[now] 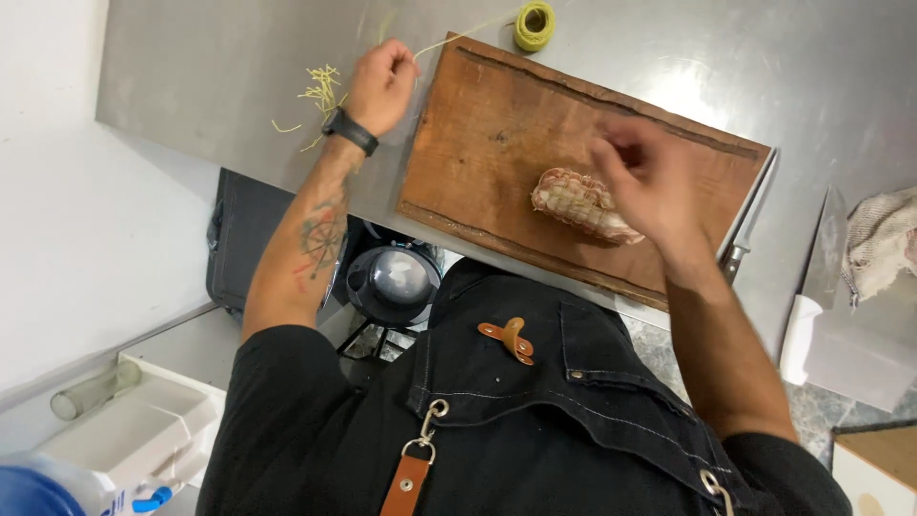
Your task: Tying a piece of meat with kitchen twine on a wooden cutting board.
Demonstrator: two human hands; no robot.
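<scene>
Steel counter carries all items. At far left lie yellow twine scraps. Just beside them is the left hand, fingers curled tight into a fist and pinching a strand of twine. The strand runs up and right to the spool, which stands on the counter just beyond the board's far edge.

The wooden board lies at centre. The meat roll rests on its near right part, already crossed by several loops of twine.

The right hand hovers over the roll's right end. It is blurred. The fingers appear loosely bent and slightly spread, but I cannot tell whether they pinch twine or touch the meat.

Judgement: the work in hand looks like tying the roll. Done well, it calls for a taut strand from the left fist, evenly spaced loops and a steadied roll.

A knife, a cleaver and a cloth lie at right, apart from both hands.
</scene>
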